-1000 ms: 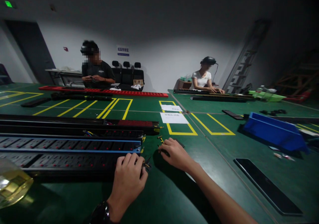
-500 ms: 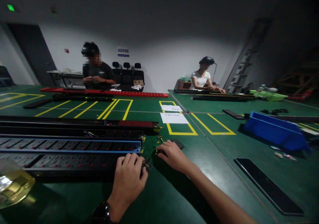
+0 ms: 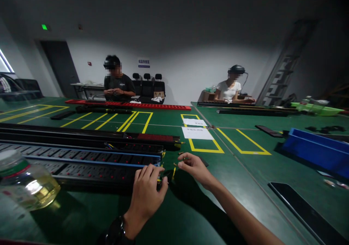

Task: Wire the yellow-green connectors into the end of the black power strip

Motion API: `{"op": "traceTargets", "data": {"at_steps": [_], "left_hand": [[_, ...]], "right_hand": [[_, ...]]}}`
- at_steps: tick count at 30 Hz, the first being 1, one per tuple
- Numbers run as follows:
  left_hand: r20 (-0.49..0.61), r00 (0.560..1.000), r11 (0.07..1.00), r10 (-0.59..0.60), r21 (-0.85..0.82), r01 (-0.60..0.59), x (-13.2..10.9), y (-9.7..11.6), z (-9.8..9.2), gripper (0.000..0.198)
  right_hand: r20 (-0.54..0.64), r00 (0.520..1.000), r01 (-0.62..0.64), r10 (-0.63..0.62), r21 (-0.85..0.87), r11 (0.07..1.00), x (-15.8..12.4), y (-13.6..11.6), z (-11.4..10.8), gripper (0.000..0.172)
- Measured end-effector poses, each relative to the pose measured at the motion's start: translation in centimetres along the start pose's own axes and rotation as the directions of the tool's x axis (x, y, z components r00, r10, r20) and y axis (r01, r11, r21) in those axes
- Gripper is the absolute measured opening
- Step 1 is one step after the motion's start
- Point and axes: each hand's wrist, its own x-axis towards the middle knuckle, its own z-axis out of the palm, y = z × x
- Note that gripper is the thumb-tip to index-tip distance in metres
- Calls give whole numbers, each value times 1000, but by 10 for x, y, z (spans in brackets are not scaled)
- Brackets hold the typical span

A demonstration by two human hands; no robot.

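Note:
My left hand (image 3: 148,188), with a dark watch on its wrist, grips the right end of the nearest black power strip (image 3: 92,173). Its fingers lie over the top and its thumb is at the end, where short wire ends partly show. Just right of it my right hand (image 3: 194,168) hovers over the table, thumb and forefinger apart, holding nothing that I can see. A yellow wire (image 3: 173,173) with a metal tip is close to the left of those fingertips. Behind the near strip lies a blue-edged power strip (image 3: 114,156) with wires at its end.
A bottle of yellow liquid (image 3: 28,181) stands at near left. To the right are a blue bin (image 3: 317,152) and a black phone (image 3: 302,208). White paper labels (image 3: 197,133) lie on the green table (image 3: 240,176). Two people work beyond a long red rail (image 3: 152,105).
My right hand has opened its fingers beside the yellow wire. My left thumb has spread from the fingers at the strip's end. The view has shifted left, bringing in more of the bottle.

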Motion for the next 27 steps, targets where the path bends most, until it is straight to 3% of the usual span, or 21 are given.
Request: {"op": "traceTargets", "data": {"at_steps": [8, 12, 18, 22, 27], "left_hand": [[163, 985, 981, -61, -170, 89, 34, 23, -11, 23], [308, 951, 922, 16, -373, 106, 50, 22, -11, 19], [446, 892, 826, 65, -526, 203, 60, 13, -9, 15], [430, 900, 811, 74, -551, 197, 67, 8, -8, 10], [347, 934, 838, 79, -530, 126, 85, -3, -15, 7]], "right_hand": [[104, 994, -61, 34, 272, 960, -5, -14, 2, 50], [150, 988, -89, 46, 293, 952, -6, -13, 0, 51], [200, 978, -122, 66, 280, 952, -7, -8, -3, 52], [177, 983, -96, 47, 281, 955, -7, -10, 1, 53], [57, 997, -61, 44, 330, 942, -3, -13, 4, 55]]}}
